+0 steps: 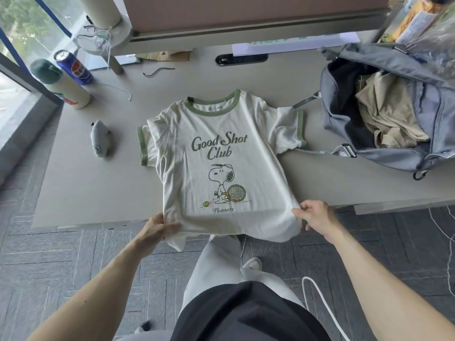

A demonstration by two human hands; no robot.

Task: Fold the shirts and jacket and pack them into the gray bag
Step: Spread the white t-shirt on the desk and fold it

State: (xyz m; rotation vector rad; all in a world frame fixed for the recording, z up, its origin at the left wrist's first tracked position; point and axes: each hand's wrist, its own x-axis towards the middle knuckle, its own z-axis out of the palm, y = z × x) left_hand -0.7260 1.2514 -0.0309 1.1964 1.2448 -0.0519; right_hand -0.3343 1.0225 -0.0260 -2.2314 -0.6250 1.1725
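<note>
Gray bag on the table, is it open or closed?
Open. The gray bag gapes at the top, with tan clothing visible inside.

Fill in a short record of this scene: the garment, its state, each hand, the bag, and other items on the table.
garment: cream T-shirt, green trim
state: spread print-up on table, hem over near edge
left hand: grips hem's left corner
right hand: pinches hem's right corner
bag: gray bag, open, beige garment inside
other: blue can, far left
</note>
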